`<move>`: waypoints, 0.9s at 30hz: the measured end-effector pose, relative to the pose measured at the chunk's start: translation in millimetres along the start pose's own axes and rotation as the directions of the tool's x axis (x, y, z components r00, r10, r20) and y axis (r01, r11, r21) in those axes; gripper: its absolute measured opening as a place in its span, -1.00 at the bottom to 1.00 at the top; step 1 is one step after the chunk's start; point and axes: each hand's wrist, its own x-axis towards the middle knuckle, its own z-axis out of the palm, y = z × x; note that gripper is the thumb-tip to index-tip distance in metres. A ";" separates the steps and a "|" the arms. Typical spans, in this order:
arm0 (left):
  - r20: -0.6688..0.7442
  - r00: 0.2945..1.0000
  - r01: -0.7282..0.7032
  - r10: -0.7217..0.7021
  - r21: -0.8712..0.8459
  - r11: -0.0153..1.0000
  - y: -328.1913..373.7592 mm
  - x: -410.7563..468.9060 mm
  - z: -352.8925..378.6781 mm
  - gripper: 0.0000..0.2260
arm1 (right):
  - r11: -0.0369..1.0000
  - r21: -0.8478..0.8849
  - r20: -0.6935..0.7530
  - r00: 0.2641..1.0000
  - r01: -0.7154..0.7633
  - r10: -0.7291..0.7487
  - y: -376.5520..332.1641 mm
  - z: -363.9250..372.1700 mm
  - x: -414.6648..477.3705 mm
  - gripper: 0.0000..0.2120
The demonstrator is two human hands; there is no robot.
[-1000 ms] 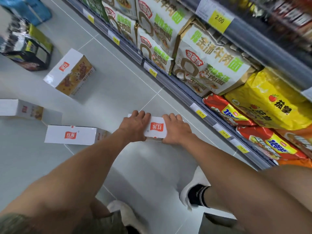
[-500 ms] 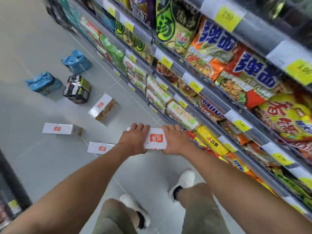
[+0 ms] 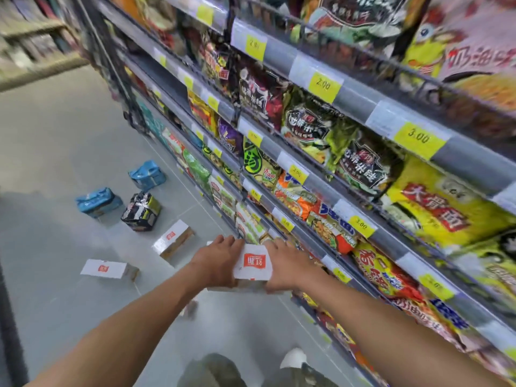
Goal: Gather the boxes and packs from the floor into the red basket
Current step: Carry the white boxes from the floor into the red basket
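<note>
The box (image 3: 252,263) has come up off the floor since a second ago, and more of the shelf (image 3: 349,99) now fills three o'clock. My left hand (image 3: 216,261) and right hand (image 3: 284,265) grip its two ends, with my fingers curled over the far edge. On the floor, a second box (image 3: 173,238) lies at ten o'clock and a third box (image 3: 109,269) at nine. Farther off at eleven are a black pack (image 3: 141,210), a near blue pack (image 3: 99,202) and a far blue pack (image 3: 148,175).

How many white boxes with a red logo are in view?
3. The held box is between the left hand and right hand; the near floor box lies beyond the left hand; the left floor box lies further left. Another may hide under the left forearm.
</note>
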 end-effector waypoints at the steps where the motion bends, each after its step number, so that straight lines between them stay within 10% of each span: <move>1: -0.005 1.000 -0.014 0.014 0.008 1.000 3.5 3.6 -4.7 -0.17 | 1.000 0.000 -0.009 1.000 -0.014 0.014 3.7 -3.7 -1.9 -0.07; 14: 0.089 0.913 -0.408 0.398 0.188 0.893 7.2 58.8 -61.2 -0.10 | 0.888 0.248 -0.131 0.895 -0.387 0.426 -5.8 -11.2 -45.4 0.05; 27: 0.306 0.492 -0.864 0.815 0.289 0.413 220.3 14.8 -29.4 -0.03 | 0.446 0.495 -0.102 0.460 -0.745 0.882 -7.1 103.6 -257.6 0.08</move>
